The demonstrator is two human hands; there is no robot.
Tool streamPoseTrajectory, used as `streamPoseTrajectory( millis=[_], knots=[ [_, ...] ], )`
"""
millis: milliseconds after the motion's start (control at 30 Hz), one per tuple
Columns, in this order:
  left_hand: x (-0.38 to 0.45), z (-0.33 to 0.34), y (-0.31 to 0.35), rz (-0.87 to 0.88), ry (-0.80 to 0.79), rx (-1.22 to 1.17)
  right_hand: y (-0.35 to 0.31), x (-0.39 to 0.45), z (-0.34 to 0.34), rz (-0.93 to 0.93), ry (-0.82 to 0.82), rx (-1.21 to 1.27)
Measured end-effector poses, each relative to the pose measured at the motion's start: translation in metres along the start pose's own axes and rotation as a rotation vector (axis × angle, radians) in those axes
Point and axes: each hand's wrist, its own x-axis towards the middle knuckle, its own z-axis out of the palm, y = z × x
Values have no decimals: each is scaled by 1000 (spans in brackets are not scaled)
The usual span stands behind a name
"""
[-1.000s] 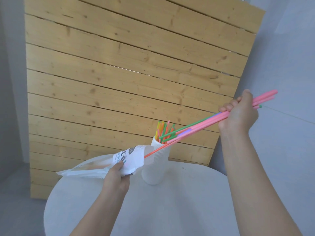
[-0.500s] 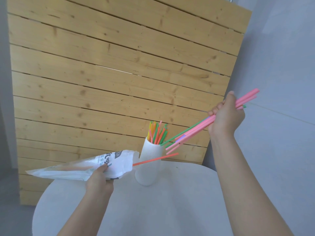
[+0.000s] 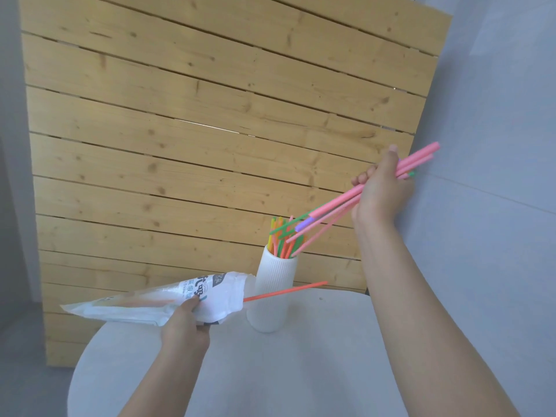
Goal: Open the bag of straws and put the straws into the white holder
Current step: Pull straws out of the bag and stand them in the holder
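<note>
Several pink straws (image 3: 346,203) sit clutched in the right hand (image 3: 380,194), tips slanting above the white holder (image 3: 270,293), while the left hand (image 3: 186,326) grips the bag (image 3: 156,302); next, tip them upright and drop them in.

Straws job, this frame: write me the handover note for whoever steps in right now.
Left hand grips the opened bag above the table; one orange straw pokes out of its mouth.
Right hand holds a bunch of pink straws, low ends at the white holder.
Done: bag open, some straws in the holder.
Left: drop this bunch in, then empty the bag.
</note>
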Motion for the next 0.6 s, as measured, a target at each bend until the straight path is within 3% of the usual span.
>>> streamPoseTrajectory(
  millis=[167,600],
  knots=[
    [3,-2,-1,11,-16,6,15,-1,11,-83,-32,-173],
    [4,4,-6,25,-36,-2,8,3,29,-86,-76,-132]
  ],
)
